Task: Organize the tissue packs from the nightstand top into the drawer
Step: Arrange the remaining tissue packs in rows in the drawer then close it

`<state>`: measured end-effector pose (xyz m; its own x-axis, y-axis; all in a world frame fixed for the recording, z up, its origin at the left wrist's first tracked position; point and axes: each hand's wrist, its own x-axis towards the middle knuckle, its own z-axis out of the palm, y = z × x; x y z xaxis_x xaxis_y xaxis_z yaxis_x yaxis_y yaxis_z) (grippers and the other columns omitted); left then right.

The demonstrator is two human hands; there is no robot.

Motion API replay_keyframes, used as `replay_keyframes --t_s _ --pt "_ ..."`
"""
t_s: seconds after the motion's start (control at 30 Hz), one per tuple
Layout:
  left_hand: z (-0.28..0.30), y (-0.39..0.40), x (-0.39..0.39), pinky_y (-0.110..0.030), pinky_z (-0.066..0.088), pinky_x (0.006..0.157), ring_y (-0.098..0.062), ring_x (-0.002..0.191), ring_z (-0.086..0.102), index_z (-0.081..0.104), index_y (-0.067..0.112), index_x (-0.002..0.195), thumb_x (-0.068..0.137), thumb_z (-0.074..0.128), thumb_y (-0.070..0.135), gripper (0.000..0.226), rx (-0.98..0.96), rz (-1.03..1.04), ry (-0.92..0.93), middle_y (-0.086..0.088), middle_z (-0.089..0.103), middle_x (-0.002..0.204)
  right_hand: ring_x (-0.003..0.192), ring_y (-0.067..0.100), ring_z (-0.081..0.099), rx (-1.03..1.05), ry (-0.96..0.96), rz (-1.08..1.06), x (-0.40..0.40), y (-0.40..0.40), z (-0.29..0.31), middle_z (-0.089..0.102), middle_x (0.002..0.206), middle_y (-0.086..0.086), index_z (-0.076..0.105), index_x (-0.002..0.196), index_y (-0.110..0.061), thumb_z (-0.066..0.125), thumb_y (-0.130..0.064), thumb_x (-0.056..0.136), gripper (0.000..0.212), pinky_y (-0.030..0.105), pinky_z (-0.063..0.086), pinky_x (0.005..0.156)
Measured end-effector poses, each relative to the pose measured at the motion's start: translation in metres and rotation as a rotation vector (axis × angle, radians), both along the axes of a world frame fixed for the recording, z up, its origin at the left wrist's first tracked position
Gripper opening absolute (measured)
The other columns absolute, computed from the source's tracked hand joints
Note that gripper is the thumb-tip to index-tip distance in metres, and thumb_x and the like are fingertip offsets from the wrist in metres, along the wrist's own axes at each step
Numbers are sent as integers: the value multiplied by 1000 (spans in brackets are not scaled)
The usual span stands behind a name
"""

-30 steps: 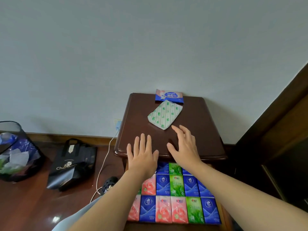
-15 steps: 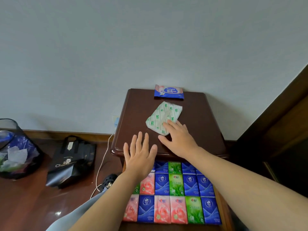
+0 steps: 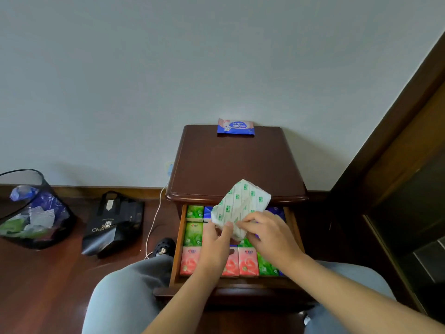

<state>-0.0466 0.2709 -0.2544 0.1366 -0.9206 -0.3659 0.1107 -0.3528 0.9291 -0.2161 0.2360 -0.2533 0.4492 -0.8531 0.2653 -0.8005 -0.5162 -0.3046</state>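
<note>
A white tissue pack with green print (image 3: 242,206) is held tilted over the open drawer (image 3: 178,244), just in front of the nightstand top (image 3: 236,162). My left hand (image 3: 215,247) pinches its near-left corner and my right hand (image 3: 269,233) pinches its near edge. A blue and pink pack (image 3: 236,127) lies at the back edge of the nightstand top, against the wall. Rows of small green, pink and blue tissue packs (image 3: 192,233) fill the drawer, partly hidden by my hands.
A black mesh bin (image 3: 31,210) with rubbish stands on the floor at the left. A black bag (image 3: 113,222) and a white cable (image 3: 154,222) lie beside the nightstand. Dark wooden furniture (image 3: 397,184) rises on the right. My knees flank the drawer.
My right hand took the white and green pack off the nightstand top and drew it toward me over the drawer. My left hand came up and now holds it too.
</note>
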Motion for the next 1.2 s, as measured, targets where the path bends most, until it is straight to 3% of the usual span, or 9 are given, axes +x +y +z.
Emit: replay_keyframes --t_s 0.13,0.23,0.3,0.43,0.6,0.77,0.93,1.1,1.2 --pt "-3 2 7 -42 66 67 -20 95 73 53 12 111 105 49 9 8 101 13 -112 -4 68 113 113 0 56 195 -269 -115 -10 29 -20 44 129 -20 64 129 -39 79 -23 84 50 10 50 87" --pt "-6 -1 17 -34 65 61 -18 90 74 52 18 103 104 48 7 11 209 -100 -229 -4 68 107 103 18 64 277 -569 -636 -15 36 -29 43 133 2 55 128 -28 85 -25 82 54 29 61 83" --pt "-13 -3 20 -33 64 60 -20 86 76 52 18 104 104 48 10 9 228 -183 -272 -7 70 106 110 30 64 577 -802 -948 -16 30 -26 50 133 12 54 132 -15 84 -34 85 59 47 63 84" --pt "-26 -7 18 -37 64 63 -20 80 79 56 15 106 103 50 9 9 262 -185 -159 -9 76 101 84 23 66 1060 -1049 -1052 -15 25 -17 70 101 8 63 110 -16 74 -41 93 32 31 55 55" --pt "-31 -12 17 -31 54 57 -28 84 76 57 8 118 102 51 4 18 306 -149 -74 -16 74 107 54 15 53 1062 -1066 -1085 -29 23 -32 69 83 9 67 105 -10 76 -24 93 20 20 41 41" --pt "-32 -24 12 -32 63 64 -23 89 73 37 13 154 97 60 -5 63 308 0 -33 -12 67 111 74 23 70 1002 -1293 -1061 -29 5 -31 73 94 21 68 100 4 73 5 92 9 26 57 46" --pt "-39 -31 3 -24 58 70 -17 99 67 35 11 155 94 62 -8 69 257 34 -31 -2 64 111 79 25 73 909 -1327 -1104 -20 -22 -38 73 93 20 69 92 -1 72 4 93 6 27 60 51" --pt "-45 -35 -6 -44 60 94 -18 106 64 36 17 158 94 62 -3 72 215 -3 -68 -4 54 137 72 18 78 750 -1324 -1081 -15 -46 -54 77 87 10 72 100 -10 73 -6 94 8 28 63 65" --pt "-47 -39 -9 -41 60 92 -15 105 63 29 22 161 95 63 -2 77 200 -18 -46 1 51 135 78 15 79 636 -1215 -1005 -13 -50 -61 76 95 -2 71 109 -15 71 -7 94 17 31 65 74"
